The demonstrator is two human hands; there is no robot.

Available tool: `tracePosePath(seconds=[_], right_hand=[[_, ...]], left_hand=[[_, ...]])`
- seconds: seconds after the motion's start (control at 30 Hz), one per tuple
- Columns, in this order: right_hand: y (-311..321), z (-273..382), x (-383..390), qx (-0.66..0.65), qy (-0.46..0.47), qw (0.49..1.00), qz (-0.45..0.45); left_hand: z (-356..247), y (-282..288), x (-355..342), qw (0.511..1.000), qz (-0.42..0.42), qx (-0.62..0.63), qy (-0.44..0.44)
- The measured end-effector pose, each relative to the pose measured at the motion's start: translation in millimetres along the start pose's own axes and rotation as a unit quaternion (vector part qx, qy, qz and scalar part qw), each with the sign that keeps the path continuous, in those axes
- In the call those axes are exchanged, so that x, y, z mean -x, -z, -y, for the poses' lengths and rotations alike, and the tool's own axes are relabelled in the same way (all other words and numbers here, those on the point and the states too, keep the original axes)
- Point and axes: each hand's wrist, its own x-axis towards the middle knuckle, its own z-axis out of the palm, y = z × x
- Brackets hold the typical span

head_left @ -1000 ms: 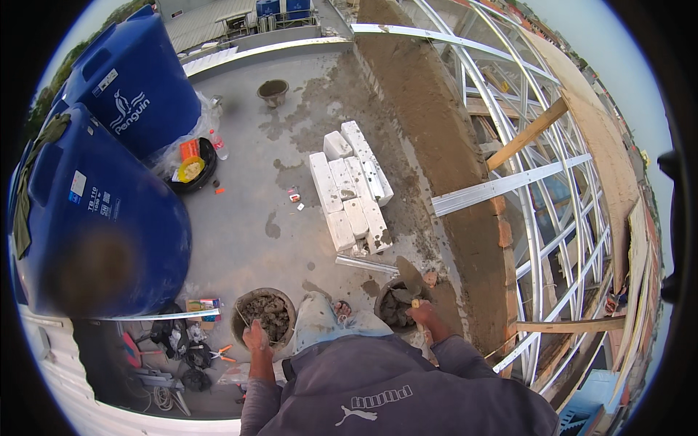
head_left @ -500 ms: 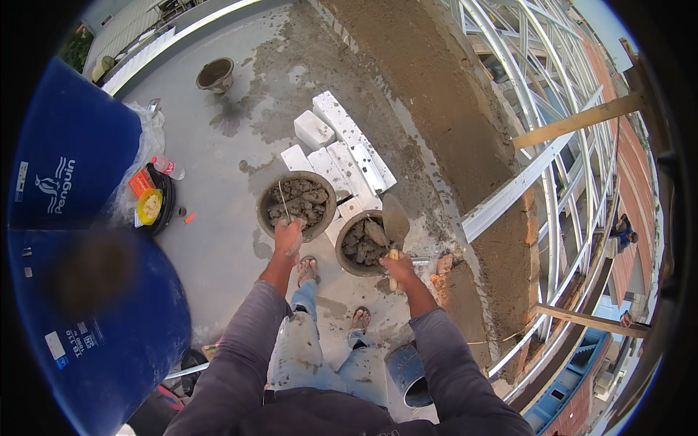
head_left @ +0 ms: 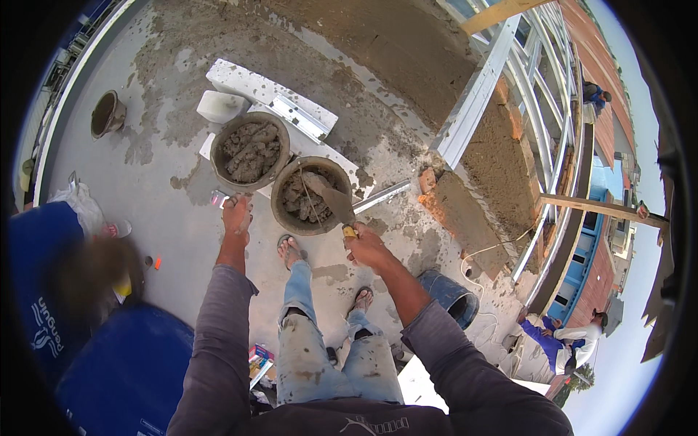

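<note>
My right hand (head_left: 369, 245) is closed round the pale yellow handle of a trowel (head_left: 336, 203). The trowel's grey blade reaches over the right mortar bucket (head_left: 277, 208), which holds lumpy wet mortar and has a thin wire handle across it. Just left of that stands another mortar bucket (head_left: 220, 161), also filled with grey mortar. My left hand (head_left: 236, 216) hangs below this bucket, apart from its rim, with fingers loosely bent and nothing visible in them. White blocks (head_left: 222, 107) lie behind both buckets, partly hidden by them.
A third bucket (head_left: 108, 115) stands at the far left. Large blue tanks (head_left: 134, 370) fill the lower left. A blue drum (head_left: 449, 296) lies near my right forearm. Metal channels (head_left: 476, 94) and a rough mortar-covered ledge run along the right; a person (head_left: 563, 340) sits beyond it.
My left hand has let go of the left bucket's wire handle. That bucket now sits farther from me, against the blocks. My view has turned rightward; the trowel stays in my right hand.
</note>
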Motion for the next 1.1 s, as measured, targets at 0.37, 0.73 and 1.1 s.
tracePosePath(seconds=[0.37,0.73,1.1], right_hand=[[-42.1,-76.8,-139.1,0.343,0.329,0.878,-0.061],[186.3,-632.6,81.0,-0.172,-0.032,0.79,-0.588],[242.4,-879.6,-84.9,0.255,-0.152,0.94,-0.169]], left_hand=[[256.5,53.1,290.7,0.73,0.146,-0.661,0.089],[311.1,-25.6,356.5,0.601,0.108,-0.792,0.01],[294.6,-59.7,408.6,0.399,0.155,-0.883,0.192]])
